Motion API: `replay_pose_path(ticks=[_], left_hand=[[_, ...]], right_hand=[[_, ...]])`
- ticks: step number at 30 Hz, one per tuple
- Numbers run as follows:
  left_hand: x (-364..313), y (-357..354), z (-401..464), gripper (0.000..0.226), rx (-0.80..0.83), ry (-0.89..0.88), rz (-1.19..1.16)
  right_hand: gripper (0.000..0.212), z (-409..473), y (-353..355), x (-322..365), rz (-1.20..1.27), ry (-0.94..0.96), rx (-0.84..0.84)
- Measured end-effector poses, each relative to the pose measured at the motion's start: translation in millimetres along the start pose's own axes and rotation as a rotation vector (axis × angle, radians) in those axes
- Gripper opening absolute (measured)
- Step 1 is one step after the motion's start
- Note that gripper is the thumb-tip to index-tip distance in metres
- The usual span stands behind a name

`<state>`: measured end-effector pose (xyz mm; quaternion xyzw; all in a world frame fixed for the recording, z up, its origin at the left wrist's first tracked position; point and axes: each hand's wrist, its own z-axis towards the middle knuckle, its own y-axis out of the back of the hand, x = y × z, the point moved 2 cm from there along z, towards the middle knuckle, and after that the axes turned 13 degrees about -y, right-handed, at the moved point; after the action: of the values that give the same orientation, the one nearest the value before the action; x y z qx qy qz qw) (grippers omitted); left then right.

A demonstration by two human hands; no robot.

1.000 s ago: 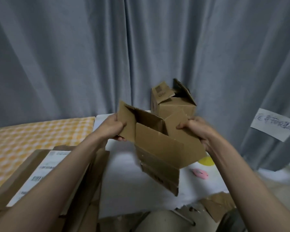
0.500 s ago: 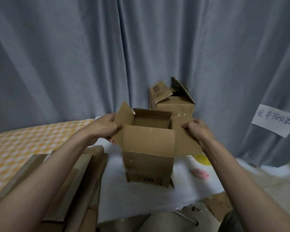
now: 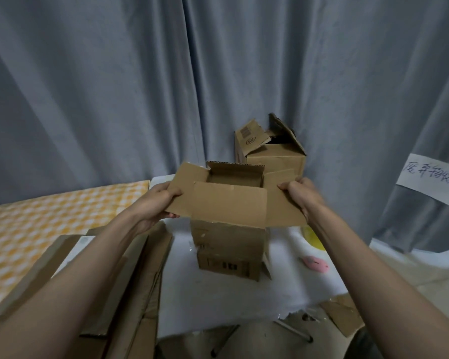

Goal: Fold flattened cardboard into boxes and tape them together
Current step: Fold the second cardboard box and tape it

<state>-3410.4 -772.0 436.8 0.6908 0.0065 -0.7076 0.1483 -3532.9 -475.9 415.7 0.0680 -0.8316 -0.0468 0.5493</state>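
Box [image 3: 228, 244] now squared up: a second ago it hung skewed as a diamond between the hands; half a second ago it was already nearly upright, and now it stands as an open rectangular tube with its four top flaps spread. Left hand [image 3: 154, 202] grips the left side flap, thumb on top and fingers curled under its edge. Right hand [image 3: 300, 194] holds the right side flap the same way, thumb on top, fingers hidden beneath. The near flap lies tilted toward the person between the two hands; the far flap stands up just beyond them. The box sits between the hands and hangs below them; whether its bottom edge rests on the white sheet [image 3: 218, 294] or is held just above it cannot be told. Judgement: the opening-out step is done for this box, so the next work is flap folding and taping; the state of the bottom flaps is not visible. A second box [image 3: 275, 156], flaps loose, stands beyond the right hand against the curtain [image 3: 114, 86]. Flat cardboard [image 3: 130, 294] is stacked under the left forearm. A small pink item [image 3: 315, 264] lies below the right hand, beside the right forearm; cannot say if it is a cutter or tape tool.
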Motion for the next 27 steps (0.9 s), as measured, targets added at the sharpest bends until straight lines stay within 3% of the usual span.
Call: replay_pose_path(ticks=[1, 5, 11, 16, 23, 27], left_hand=[[3, 3, 0, 0.016, -0.006, 0.007, -0.024], [7, 4, 1, 0.016, -0.019, 0.009, -0.079], [7, -9, -2, 0.019, -0.013, 0.000, -0.084], [26, -16, -2, 0.022, -0.048, -0.014, -0.024], [52, -19, -10, 0.024, -0.120, 0.066, -0.192], [61, -17, -17, 0.018, -0.146, 0.110, -0.256]], right_hand=[[0.002, 2, -2, 1, 0.003, 0.004, 0.003], [0.023, 17, -7, 5, -0.010, 0.019, -0.005], [0.024, 32, -12, 3, -0.082, 0.025, -0.026], [0.014, 32, -21, -38, -0.104, -0.089, 0.130], [0.019, 16, -8, -37, -0.156, -0.129, 0.208], [0.034, 10, 1, -36, -0.113, -0.105, 0.223]])
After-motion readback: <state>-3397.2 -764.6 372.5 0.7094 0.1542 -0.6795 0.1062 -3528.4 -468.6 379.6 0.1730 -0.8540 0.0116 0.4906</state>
